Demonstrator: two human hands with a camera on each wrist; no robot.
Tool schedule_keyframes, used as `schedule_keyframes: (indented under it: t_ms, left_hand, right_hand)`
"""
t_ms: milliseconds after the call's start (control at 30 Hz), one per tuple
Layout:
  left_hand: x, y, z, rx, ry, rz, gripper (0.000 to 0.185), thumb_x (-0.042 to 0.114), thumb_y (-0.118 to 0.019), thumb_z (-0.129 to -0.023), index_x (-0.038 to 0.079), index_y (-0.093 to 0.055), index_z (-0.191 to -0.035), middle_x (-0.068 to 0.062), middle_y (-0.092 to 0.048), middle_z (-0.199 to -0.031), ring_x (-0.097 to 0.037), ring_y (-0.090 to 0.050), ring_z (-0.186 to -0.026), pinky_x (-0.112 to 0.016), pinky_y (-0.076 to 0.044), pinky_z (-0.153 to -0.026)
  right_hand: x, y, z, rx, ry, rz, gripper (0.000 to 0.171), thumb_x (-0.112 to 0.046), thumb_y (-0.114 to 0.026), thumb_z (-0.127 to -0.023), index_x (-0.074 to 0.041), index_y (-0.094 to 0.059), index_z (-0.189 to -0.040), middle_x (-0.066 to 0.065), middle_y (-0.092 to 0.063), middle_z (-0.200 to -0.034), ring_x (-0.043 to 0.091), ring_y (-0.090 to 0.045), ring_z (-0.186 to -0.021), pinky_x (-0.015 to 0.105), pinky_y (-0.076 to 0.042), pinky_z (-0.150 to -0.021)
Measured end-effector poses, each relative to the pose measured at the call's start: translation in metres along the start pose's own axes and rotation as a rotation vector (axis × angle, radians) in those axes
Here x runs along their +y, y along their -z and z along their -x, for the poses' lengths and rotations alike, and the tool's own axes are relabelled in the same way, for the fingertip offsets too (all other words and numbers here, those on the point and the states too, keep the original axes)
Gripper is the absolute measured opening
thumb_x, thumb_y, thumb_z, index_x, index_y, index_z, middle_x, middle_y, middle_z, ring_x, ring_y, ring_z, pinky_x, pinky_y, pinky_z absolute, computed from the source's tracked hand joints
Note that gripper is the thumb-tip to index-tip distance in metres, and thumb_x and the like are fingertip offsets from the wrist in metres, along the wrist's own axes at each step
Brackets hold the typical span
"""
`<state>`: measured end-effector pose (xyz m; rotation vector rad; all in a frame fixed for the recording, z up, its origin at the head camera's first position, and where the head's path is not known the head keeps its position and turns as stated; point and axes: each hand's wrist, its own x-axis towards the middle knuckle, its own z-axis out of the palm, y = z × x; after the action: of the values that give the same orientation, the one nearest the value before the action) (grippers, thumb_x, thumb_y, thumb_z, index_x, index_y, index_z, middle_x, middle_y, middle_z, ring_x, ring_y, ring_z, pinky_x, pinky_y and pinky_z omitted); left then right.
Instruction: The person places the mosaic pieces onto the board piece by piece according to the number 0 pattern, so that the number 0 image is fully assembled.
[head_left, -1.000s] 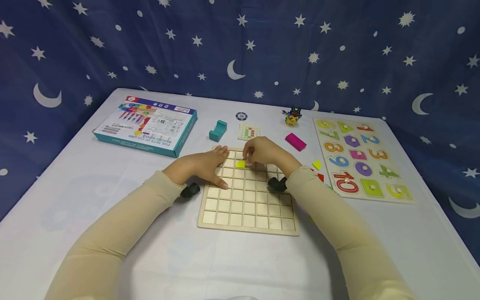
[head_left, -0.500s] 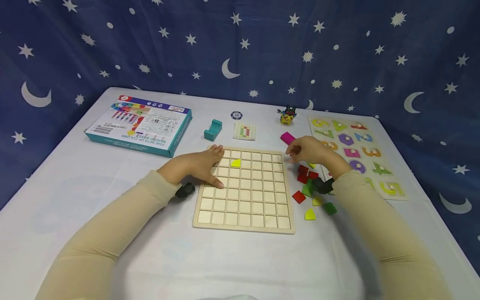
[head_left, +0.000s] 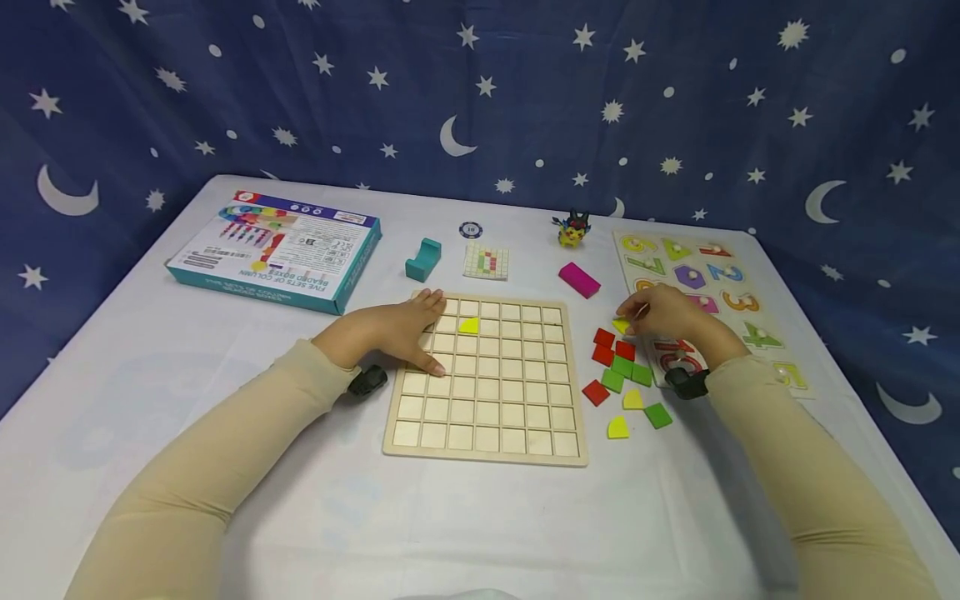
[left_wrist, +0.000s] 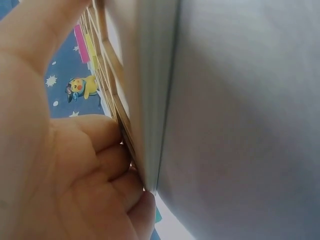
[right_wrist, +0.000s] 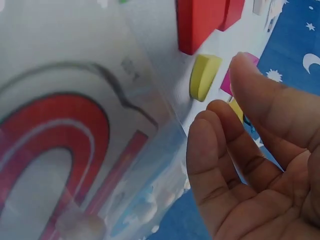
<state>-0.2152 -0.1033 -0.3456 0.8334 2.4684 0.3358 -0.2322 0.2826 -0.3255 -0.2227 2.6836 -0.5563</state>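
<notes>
Right hand moved outward onto loose yellow wooden tile, fingertips touching, grasp unclear. Left hand lay flat, fingers straight, on square wooden grid board.

"FIVE SETS OF COLUMN BEADED BOXES" is printed on the teal box — numerals 2, 3, 7, 9 and 10 are shown on the number puzzle board.

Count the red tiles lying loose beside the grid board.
4: red tiles and cluster near the right hand; one lies nearer the grid board. The hand may hide others.
</notes>
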Motion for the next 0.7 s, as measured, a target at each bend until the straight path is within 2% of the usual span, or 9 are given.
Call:
schedule_keyframes:
  t_ms: [200, 333, 433, 567, 700]
  left_hand:
    - [0.000, 0.000, 0.000, -0.008, 0.004, -0.006, 0.115, 0.055, -0.070, -0.072, -0.004, -0.004, -0.146, -0.018, 0.006, -0.153, -0.031, 0.009, -0.141, -0.044, -0.004, -0.115]
    - [0.000, 0.000, -0.001, -0.010, 0.003, -0.001, 0.115, 0.055, -0.070, -0.072, -0.004, -0.004, -0.146, -0.018, 0.006, -0.153, -0.032, 0.009, -0.141, -0.045, -0.004, -0.115]
    - [0.000, 0.000, -0.001, -0.009, 0.004, -0.002, 0.115, 0.054, -0.071, -0.072, -0.004, -0.004, -0.146, -0.018, 0.006, -0.153, -0.032, 0.009, -0.141, -0.045, -0.005, -0.115]
    - [0.001, 0.001, -0.001, -0.006, 0.011, -0.001, 0.114, 0.054, -0.071, -0.072, -0.003, -0.005, -0.146, -0.017, 0.006, -0.154, -0.032, 0.009, -0.141, -0.045, -0.005, -0.115]
    - [0.002, 0.001, 0.000, -0.004, 0.014, 0.003, 0.114, 0.054, -0.071, -0.072, -0.003, -0.005, -0.146, -0.017, 0.005, -0.154, -0.032, 0.008, -0.141, -0.045, -0.005, -0.115]
  right_hand:
    - [0.000, -0.007, -0.004, 0.011, 0.008, 0.010, 0.034, -0.009, -0.070, -0.079, -0.001, -0.064, -0.112, 0.017, -0.059, -0.104, 0.030, -0.051, -0.095, 0.043, -0.046, -0.085]
    - [-0.004, -0.010, -0.004, -0.007, -0.020, 0.010, 0.032, -0.004, -0.066, -0.081, -0.001, -0.064, -0.112, 0.019, -0.060, -0.106, 0.031, -0.050, -0.095, 0.046, -0.045, -0.088]
    - [-0.006, -0.011, -0.003, -0.006, -0.050, 0.011, 0.028, -0.001, -0.064, -0.081, -0.002, -0.065, -0.109, 0.020, -0.060, -0.105, 0.031, -0.050, -0.094, 0.045, -0.046, -0.085]
    - [-0.007, -0.013, -0.003, 0.004, -0.082, 0.005, 0.021, -0.002, -0.064, -0.082, -0.004, -0.067, -0.102, 0.018, -0.059, -0.102, 0.030, -0.049, -0.093, 0.042, -0.047, -0.081]
    - [-0.007, -0.014, -0.003, 0.014, -0.098, -0.006, 0.022, -0.005, -0.066, -0.081, -0.006, -0.064, -0.103, 0.016, -0.058, -0.102, 0.029, -0.049, -0.094, 0.041, -0.046, -0.082]
